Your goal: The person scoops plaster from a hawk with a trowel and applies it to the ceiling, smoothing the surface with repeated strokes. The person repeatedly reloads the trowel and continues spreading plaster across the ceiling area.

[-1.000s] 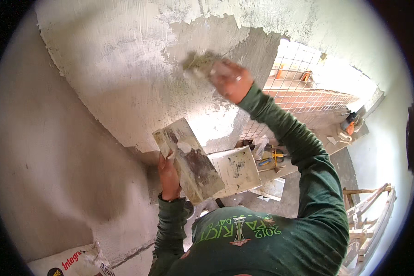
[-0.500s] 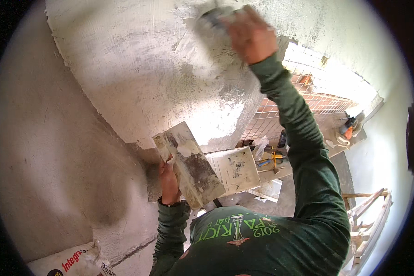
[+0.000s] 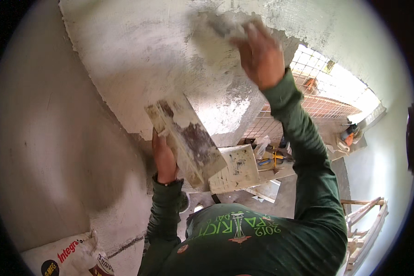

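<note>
A plasterer's right hand [image 3: 261, 57], raised at about 1 o'clock in the head view, is closed around the handle of a trowel [image 3: 218, 27] and presses its blade flat against the wall [image 3: 37, 138]. The blade, blurred and coated grey, juts from the hand toward 10 o'clock and lies within the patch of fresh plaster [image 3: 147, 55], whose ragged lower edge runs diagonally across the smoother grey surface beneath.

The left hand [image 3: 163, 156], just left of centre, grips a plaster hawk [image 3: 186, 138] from below; the fingers are wrapped out of sight behind the board, so only the back of the hand shows. The hawk tilts steeply, its upper corner pointing to 11 o'clock, and a dark smear of wet mortar clings to its middle. Trowel and hawk are well apart, the hawk lying toward 7 o'clock from the trowel.

Just right of the hawk, at about 4 o'clock from it, a pale square board [image 3: 237, 168] rests on a wooden bench [image 3: 276, 172] strewn with small tools. A white cement bag [image 3: 64, 257] sits at 7 o'clock near the frame's rim. A wire mesh grille [image 3: 317, 101] lets in daylight at 2 o'clock, and a timber trestle [image 3: 365, 216] stands at 4 o'clock.
</note>
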A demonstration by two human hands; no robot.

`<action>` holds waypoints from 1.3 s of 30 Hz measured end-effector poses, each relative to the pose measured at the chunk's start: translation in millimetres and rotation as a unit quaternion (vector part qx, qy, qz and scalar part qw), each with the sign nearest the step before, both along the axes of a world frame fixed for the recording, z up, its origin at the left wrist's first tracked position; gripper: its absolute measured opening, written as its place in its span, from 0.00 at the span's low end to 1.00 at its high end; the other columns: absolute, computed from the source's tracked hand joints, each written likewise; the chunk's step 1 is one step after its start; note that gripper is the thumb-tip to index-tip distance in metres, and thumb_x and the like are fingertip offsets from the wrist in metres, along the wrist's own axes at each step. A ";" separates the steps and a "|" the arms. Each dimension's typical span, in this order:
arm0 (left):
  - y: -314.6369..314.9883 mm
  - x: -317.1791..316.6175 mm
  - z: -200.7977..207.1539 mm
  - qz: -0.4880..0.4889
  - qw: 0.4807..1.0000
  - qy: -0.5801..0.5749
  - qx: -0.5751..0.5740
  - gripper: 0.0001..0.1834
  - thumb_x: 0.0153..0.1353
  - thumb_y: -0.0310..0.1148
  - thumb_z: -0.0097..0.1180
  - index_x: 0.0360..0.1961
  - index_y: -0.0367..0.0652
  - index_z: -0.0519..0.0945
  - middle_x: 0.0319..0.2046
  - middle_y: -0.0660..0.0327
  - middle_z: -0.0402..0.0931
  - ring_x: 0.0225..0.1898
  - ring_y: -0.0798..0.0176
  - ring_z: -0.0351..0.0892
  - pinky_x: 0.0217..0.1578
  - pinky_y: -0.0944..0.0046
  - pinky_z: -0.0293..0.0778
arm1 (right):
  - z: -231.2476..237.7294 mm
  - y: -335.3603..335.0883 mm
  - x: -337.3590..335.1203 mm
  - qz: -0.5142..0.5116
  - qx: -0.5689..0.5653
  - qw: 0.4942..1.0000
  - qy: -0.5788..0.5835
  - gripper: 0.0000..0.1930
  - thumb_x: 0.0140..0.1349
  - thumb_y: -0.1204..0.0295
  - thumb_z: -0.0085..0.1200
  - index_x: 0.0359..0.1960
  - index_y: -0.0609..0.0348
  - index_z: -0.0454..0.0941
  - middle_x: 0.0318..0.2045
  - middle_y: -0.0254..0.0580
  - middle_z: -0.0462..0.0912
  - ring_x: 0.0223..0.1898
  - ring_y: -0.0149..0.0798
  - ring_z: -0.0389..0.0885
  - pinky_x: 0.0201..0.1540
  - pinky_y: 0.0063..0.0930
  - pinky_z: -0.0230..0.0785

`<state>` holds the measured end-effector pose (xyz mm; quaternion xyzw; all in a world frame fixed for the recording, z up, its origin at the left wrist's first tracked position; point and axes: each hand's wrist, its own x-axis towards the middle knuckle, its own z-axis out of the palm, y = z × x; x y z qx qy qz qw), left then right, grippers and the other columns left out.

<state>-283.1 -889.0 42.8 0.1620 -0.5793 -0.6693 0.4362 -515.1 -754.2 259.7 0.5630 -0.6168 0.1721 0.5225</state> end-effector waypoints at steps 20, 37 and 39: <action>22.2 -53.2 80.8 -0.024 0.981 0.068 -0.182 0.20 0.73 0.28 0.41 0.62 0.34 0.69 0.55 0.59 0.73 0.56 0.64 0.71 0.59 0.64 0.65 | 36.2 33.3 -51.7 -0.009 -0.146 0.989 0.026 0.11 0.60 0.80 0.55 0.42 0.56 0.84 0.35 0.42 0.84 0.32 0.43 0.84 0.33 0.32 0.79; 29.7 -14.6 44.0 -0.044 0.993 0.023 0.107 0.24 0.71 0.36 0.42 0.63 0.34 0.70 0.54 0.61 0.73 0.55 0.65 0.71 0.58 0.65 0.65 | 46.7 -2.6 -23.4 0.136 -0.108 0.984 -0.037 0.14 0.58 0.74 0.60 0.47 0.52 0.81 0.38 0.42 0.79 0.32 0.43 0.82 0.27 0.37 0.77; 29.9 -14.0 36.5 -0.055 0.995 0.018 0.082 0.24 0.71 0.36 0.42 0.62 0.34 0.70 0.54 0.61 0.73 0.56 0.64 0.71 0.59 0.65 0.65 | 32.9 -22.9 -4.8 0.112 -0.099 0.987 -0.065 0.10 0.59 0.74 0.61 0.44 0.55 0.82 0.38 0.43 0.82 0.36 0.40 0.84 0.33 0.34 0.80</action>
